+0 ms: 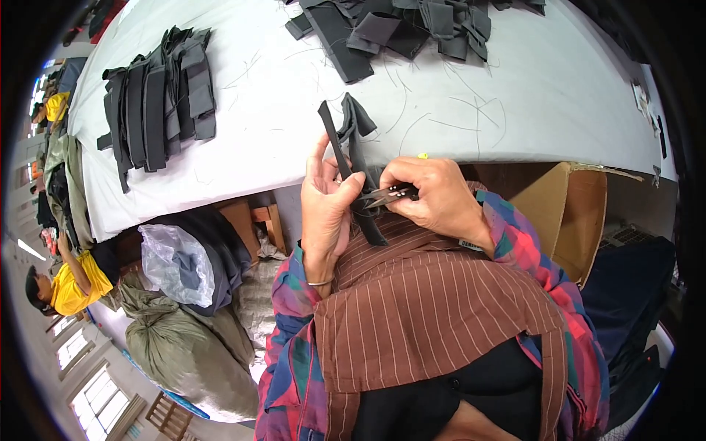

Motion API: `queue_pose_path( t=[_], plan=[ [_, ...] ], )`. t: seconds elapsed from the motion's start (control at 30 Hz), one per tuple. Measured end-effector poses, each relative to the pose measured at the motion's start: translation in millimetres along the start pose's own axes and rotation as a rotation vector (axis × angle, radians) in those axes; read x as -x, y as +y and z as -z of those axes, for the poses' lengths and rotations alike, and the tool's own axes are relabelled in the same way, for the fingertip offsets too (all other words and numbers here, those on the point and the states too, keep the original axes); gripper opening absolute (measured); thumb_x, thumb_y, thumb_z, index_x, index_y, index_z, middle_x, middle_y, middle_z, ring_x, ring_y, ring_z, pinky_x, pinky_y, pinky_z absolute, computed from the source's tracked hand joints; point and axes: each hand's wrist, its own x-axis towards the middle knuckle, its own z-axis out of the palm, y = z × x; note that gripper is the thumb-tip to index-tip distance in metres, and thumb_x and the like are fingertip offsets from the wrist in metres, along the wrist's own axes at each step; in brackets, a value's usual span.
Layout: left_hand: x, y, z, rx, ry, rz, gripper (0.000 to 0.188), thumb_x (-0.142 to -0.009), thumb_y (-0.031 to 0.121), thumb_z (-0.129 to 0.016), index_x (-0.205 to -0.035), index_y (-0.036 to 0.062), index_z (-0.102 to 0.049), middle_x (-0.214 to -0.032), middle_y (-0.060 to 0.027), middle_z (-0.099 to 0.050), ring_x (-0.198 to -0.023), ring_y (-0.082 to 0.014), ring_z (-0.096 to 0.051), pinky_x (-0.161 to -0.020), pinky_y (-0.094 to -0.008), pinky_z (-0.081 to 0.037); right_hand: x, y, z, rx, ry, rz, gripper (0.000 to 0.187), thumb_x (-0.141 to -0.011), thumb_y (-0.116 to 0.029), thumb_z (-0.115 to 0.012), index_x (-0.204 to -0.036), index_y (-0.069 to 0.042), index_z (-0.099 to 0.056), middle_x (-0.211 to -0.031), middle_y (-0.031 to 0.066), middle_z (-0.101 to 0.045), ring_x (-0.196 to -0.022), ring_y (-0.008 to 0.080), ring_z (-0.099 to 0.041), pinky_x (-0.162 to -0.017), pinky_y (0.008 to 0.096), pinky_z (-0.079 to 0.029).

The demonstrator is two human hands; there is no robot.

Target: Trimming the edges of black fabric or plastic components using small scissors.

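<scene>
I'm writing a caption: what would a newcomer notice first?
At the centre, the left hand holds dark fabric, the right hand small snips beside it. Below them spreads a brown striped apron; at upper left, a pile of dark strips lies on the white table.

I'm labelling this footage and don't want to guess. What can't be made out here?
All in the head view:
- Snips: most of the handles, covered by the right hand.
- Held dark strip: part of its middle, behind the thumb of the left hand.
- Far heap of dark strips: its far side, cut off by the top edge.
- Olive sack: its contents, hidden by its cloth.
</scene>
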Motion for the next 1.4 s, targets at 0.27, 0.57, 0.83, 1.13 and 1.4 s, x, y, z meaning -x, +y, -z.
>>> queue_pose_path(
  t=[0.27, 0.57, 0.83, 1.13, 1.4],
  plan=[
    [1.5, 3.3, -4.4, 0.016, 0.0, 0.023, 0.074, -0.082, -0.007, -0.06, -0.146, 0.0025, -0.022, -0.113, -0.0148, -0.051, -0.092, -0.0189, -0.062, -0.079, -0.0287, -0.055, -2.1, 8.1, 4.0, -0.537, -0.012, -0.279, 0.007, -0.079, -0.004, -0.065, -0.079, 0.0, -0.06, -0.067, 0.0068, -0.06, -0.058, 0.0113, -0.049, -0.057, 0.0272, -0.043],
    [0.7, 5.7, 0.5, 0.037, -0.016, 0.006, 0.074, -0.084, -0.007, -0.058, -0.146, 0.0041, -0.021, -0.116, -0.0168, -0.051, -0.095, -0.0211, -0.061, -0.079, -0.032, -0.056, -1.4, 0.8, 21.2, 0.019, 0.103, 0.035, 0.026, -0.08, -0.008, -0.069, -0.105, -0.004, -0.064, -0.089, 0.0064, -0.065, -0.076, 0.0144, -0.059, -0.069, 0.0265, -0.046],
    [1.9, 5.1, 1.2, 0.102, -0.019, 0.086, 0.071, -0.084, -0.003, -0.056, -0.146, 0.0052, -0.022, -0.125, -0.0139, -0.042, -0.099, -0.0209, -0.058, -0.081, -0.0321, -0.056, 2.2, 2.8, 13.7, -0.05, 0.09, 0.044, 0.019, -0.077, -0.008, -0.07, -0.095, -0.003, -0.066, -0.082, 0.0083, -0.065, -0.073, 0.0223, -0.06, -0.068, 0.0303, -0.046],
    [0.5, 1.4, 6.3, 0.176, -0.059, 0.1, 0.072, -0.084, -0.001, -0.053, -0.146, 0.0017, -0.017, -0.121, -0.0128, -0.048, -0.095, -0.0226, -0.061, -0.08, -0.0335, -0.057, 2.4, 2.1, 10.0, 0.021, 0.166, 0.088, 0.014, -0.076, -0.017, -0.073, -0.086, -0.009, -0.067, -0.076, 0.0033, -0.066, -0.066, 0.0226, -0.058, -0.063, 0.0327, -0.044],
    [1.6, 2.7, 4.6, 0.181, -0.057, 0.075, 0.073, -0.084, -0.001, -0.053, -0.146, 0.0019, -0.016, -0.121, -0.0125, -0.048, -0.097, -0.0233, -0.061, -0.079, -0.0343, -0.057, 1.4, -4.3, 15.3, 0.113, 0.174, 0.225, 0.018, -0.072, -0.012, -0.074, -0.087, -0.006, -0.067, -0.068, 0.0055, -0.058, -0.06, 0.0223, -0.049, -0.059, 0.0325, -0.038]
  ],
)
